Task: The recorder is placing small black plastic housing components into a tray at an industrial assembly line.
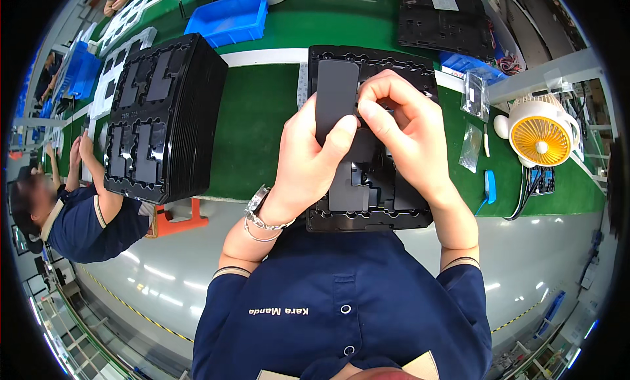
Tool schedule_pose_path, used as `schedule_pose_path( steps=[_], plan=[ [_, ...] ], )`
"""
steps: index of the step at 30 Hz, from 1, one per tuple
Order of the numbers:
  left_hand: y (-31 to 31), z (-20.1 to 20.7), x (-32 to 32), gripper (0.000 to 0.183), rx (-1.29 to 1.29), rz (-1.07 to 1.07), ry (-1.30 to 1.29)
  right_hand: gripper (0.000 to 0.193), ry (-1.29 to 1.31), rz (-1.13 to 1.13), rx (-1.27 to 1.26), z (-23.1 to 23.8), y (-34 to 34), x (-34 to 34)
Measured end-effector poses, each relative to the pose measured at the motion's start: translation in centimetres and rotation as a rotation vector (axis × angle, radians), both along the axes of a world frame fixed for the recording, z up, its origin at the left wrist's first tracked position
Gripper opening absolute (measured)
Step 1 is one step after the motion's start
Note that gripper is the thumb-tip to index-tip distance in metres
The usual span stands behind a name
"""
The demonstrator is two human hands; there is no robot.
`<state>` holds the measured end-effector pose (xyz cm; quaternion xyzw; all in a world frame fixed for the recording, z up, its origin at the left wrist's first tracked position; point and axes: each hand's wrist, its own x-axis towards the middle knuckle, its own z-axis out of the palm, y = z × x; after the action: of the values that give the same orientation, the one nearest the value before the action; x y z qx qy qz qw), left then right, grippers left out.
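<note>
My left hand (303, 160) is closed round a flat, dark grey rectangular panel (336, 88) with rounded upper corners, its thumb lying across the lower right part. Close against the panel's right edge, my right hand (415, 134) has thumb and index finger pinched together; anything between them is too small to make out. Both hands are above a black plastic tray (321, 219) with moulded pockets. Dark L-shaped parts (348, 193) sit in the pockets below my hands. The hands and panel hide much of the tray.
To the left rises a tall stack of black trays (190, 118) with dark parts on top. A blue bin (226, 18) stands behind. At right are a white and yellow fan (539, 139), plastic bags (471, 147) and a blue tool (489, 185). A co-worker (92, 219) sits far left.
</note>
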<state>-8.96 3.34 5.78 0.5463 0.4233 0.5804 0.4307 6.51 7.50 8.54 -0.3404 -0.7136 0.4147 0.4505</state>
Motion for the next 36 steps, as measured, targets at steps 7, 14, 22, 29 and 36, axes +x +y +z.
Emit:
schedule_pose_path(
  steps=[7,14,22,29,36],
  plan=[
    [-0.2,0.3,-0.1,0.024,0.122,0.128,0.260,0.011,0.157,0.024,-0.162,0.2,-0.5,-0.4],
    [-0.6,0.4,0.3,0.024,0.018,0.050,0.076,0.014,0.107,0.073,-0.244,0.3,-0.5,0.0],
    [-0.5,0.3,0.2,0.024,0.028,0.037,0.088,0.015,0.051,0.041,-0.076,-0.3,-0.3,-0.1],
    [-1.0,1.5,-0.1,0.033,-0.544,-0.384,-0.591,0.024,0.166,-0.001,0.037,-0.1,1.0,0.2],
    [-0.3,0.0,-0.2,0.042,-0.807,-1.118,-1.243,0.020,-0.003,-0.042,-0.007,-0.5,1.1,1.3]
  ],
)
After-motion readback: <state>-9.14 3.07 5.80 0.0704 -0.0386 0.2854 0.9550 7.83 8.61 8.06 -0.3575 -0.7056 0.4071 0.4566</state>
